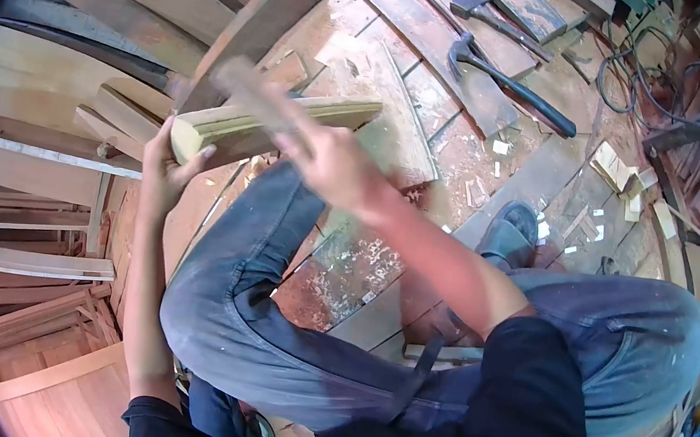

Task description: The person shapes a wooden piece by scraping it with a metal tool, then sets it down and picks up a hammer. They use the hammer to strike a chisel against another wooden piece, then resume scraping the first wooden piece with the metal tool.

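My left hand (162, 170) grips the near end of a curved, grooved wooden piece (293, 117), which rests across my raised knee. My right hand (323, 157) is over the middle of that piece. It is blurred with motion and seems to hold a small tool or block (247, 88), too smeared to name. I sit on a plank floor in blue jeans and a dark top.
A hammer (508, 80) and a hatchet (487, 10) lie on the floor planks at upper right, near black cables (648, 68). Wood chips and small offcuts (617, 167) are scattered right. Stacked curved boards (79, 46) and slats (22, 257) fill the left side.
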A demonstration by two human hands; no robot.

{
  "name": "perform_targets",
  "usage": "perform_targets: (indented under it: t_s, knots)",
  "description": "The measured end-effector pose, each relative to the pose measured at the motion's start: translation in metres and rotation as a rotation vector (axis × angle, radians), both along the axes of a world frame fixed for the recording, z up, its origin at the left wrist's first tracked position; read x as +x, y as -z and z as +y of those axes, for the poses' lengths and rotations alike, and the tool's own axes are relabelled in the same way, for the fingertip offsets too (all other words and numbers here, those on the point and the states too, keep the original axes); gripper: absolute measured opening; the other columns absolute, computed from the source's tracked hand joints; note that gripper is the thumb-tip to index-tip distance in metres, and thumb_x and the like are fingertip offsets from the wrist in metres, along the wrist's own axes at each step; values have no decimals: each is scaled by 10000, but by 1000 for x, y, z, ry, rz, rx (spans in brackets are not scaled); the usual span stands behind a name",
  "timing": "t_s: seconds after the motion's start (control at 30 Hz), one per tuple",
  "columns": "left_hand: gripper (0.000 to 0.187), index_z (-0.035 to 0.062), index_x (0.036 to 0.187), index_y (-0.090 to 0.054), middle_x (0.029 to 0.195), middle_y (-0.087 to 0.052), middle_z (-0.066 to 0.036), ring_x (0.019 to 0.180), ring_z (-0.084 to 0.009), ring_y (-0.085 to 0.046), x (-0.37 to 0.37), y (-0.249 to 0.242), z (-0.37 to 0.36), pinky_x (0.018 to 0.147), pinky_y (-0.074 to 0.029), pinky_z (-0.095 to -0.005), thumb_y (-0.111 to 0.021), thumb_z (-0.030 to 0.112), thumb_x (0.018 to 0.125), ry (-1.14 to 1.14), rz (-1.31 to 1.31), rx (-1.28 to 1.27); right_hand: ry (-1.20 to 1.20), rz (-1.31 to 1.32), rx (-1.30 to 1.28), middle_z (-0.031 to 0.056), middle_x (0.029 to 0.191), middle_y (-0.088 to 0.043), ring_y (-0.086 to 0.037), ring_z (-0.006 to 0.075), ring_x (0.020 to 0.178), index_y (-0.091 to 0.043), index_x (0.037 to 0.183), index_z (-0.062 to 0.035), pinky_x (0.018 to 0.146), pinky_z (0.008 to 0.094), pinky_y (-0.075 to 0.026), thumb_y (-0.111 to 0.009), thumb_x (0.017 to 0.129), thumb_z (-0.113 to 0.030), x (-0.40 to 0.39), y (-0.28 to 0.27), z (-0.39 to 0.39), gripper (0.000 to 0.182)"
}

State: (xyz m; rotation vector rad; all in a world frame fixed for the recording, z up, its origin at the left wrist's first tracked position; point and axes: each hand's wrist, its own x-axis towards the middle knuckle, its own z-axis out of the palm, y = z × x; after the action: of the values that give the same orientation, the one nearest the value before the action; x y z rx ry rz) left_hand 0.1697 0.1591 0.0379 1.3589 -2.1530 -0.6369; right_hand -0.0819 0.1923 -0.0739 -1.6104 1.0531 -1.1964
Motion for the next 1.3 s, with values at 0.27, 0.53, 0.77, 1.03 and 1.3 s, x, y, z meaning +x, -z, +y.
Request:
perform_targets:
  t_s: [0.27,0.53,0.77,1.03,1.3]
  knots:
    - [348,-50,1146,-594,972,-687,-64,887,-98,-606,-9,-5,-3,809,-503,-255,-765,98,882,48,-111,-73,352,-106,543,123,724,-651,-588,176,502,-338,1588,-186,515,362,-523,-452,1073,-406,-41,176,-22,572]
    - [338,-42,1149,-593,996,-689,-55,898,-100,-610,-5,0,1,815,-501,-256,-757,104,891,25,-37,-45,-58,-197,-176,237,792,-728,-698,266,564,-239,1616,-202,617,440,-635,-534,1041,-309,10,-25,18,655]
    - [357,-48,1102,-598,958,-686,-67,844,-101,-598,-5,-4,0,764,-505,-264,-784,134,858,7,-141,-110,267,5,378,283,1161,-691,-720,363,1026,-290,1599,-206,922,444,-556,-537,1028,-338,-36,132,-28,636]
    - [347,-44,1157,-594,984,-702,-71,866,-105,-622,-10,1,-4,793,-513,-260,-757,101,887,56,-47,-130,-72,-80,93,305,920,-710,-733,410,827,-300,1594,-169,774,442,-578,-520,1053,-348,-7,-54,21,611]
    - [352,-45,1172,-598,1004,-694,-62,926,-101,-610,1,7,-3,842,-494,-260,-747,108,892,-56,38,-112,237,96,290,249,834,-722,-743,363,808,-234,1617,-251,658,478,-581,-460,1066,-402,-17,92,-19,614]
